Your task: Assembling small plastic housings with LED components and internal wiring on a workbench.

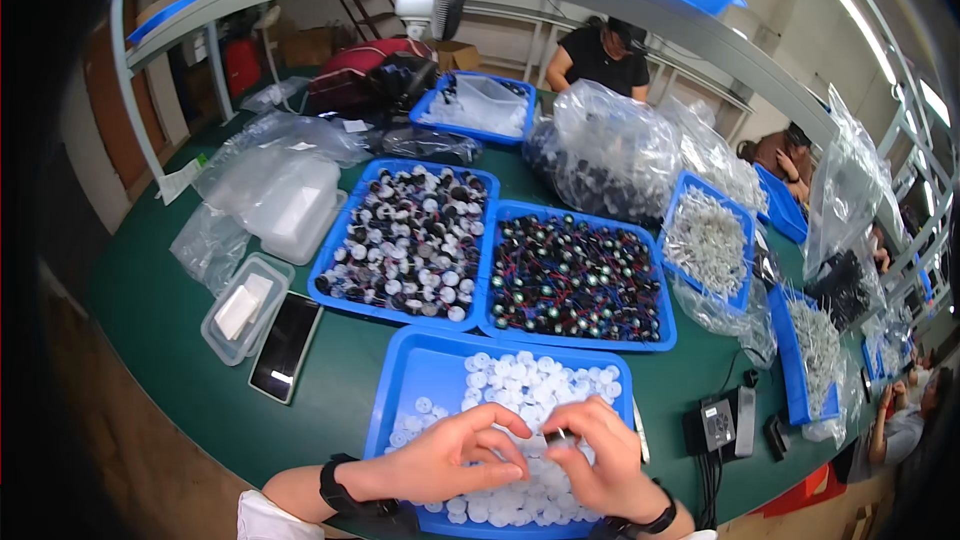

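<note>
The step in hand looks like fine handwork on one small dark part [561,436], held above the front tray [400,380]. The right hand [605,452] grasps that part between thumb and fingertips, its silvery edge catching light; whether a disc is already fitted to it is too small to tell. The left hand [455,455] faces it with fingers curved and parted, apparently grasping nothing, its thumb well short of the part. As a judgement, the next move calls for a steady right pinch and a careful closing of the left fingers, since so small and hard-looking a piece could slip and be lost below. Under both hands lie white discs [540,380], round, translucent and plastic-looking, heaped toward the tray's right and thinning out at the upper left, where smooth blue plastic shows. Just behind, the left rear tray [385,312] holds black pieces mixed with pale round caps, and the right rear tray [580,342] a tangle of dark, shiny-ended pieces with thin red and blue wires. Crinkled clear bags [610,150] slump farther back on the matt green worktop [180,360].
</note>
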Demonstrator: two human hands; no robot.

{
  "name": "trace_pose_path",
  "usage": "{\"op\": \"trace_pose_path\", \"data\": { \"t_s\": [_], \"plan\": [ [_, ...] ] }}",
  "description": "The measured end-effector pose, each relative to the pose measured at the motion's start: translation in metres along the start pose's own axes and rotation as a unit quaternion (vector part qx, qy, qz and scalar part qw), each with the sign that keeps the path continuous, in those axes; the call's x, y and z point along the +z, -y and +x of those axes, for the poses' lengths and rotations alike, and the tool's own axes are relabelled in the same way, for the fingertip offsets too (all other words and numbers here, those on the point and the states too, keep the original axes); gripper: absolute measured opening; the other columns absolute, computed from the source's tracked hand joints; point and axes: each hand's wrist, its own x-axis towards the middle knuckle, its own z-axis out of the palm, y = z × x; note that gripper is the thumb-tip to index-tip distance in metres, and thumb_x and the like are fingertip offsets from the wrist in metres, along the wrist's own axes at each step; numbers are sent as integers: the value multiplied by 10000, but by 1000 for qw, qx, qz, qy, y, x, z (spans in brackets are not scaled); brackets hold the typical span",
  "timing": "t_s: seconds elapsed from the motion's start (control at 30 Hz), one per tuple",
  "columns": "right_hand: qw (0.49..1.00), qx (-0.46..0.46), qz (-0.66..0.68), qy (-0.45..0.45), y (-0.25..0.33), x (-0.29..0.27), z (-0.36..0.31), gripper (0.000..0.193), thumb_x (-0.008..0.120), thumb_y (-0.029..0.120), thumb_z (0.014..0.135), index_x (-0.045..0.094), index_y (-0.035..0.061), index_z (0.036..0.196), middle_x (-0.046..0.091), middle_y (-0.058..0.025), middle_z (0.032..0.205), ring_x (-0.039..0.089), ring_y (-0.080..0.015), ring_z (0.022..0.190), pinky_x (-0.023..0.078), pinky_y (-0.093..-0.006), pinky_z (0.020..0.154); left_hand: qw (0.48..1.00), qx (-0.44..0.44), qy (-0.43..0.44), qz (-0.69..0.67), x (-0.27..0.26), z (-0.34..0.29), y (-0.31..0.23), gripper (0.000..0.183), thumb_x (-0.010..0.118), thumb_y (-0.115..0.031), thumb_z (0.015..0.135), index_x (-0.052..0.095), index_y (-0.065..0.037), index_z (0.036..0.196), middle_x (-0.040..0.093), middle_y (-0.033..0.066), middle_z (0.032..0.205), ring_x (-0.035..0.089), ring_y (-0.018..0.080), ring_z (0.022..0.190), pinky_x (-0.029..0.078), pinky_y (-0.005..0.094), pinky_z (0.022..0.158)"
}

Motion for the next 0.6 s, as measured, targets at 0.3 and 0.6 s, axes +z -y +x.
{"op": "trace_pose_path", "data": {
  "t_s": [0.3, 0.6],
  "plan": [
    [885, 319, 240, 238, -95, 49, 103, 345, 563, 181, 857, 528, -76, 1085, 606, -105, 852, 594, -138, 755, 493, -252, 684, 701, 42, -80, 708, -65, -47, 12, 309, 627, -187, 750, 533, -28, 997, 548, 113, 903, 519, 308, 851, 423, 398, 764],
    [947, 173, -172, 209, -167, 21, 106, 155, 578, 66, 729, 627, 10, 866, 581, -166, 958, 578, -339, 830, 479, -397, 731, 626, 107, -97, 766, -62, -41, 33, 226, 546, -3, 620, 557, 0, 846, 520, 95, 793, 474, 239, 792, 388, 349, 680]
  ]
}}
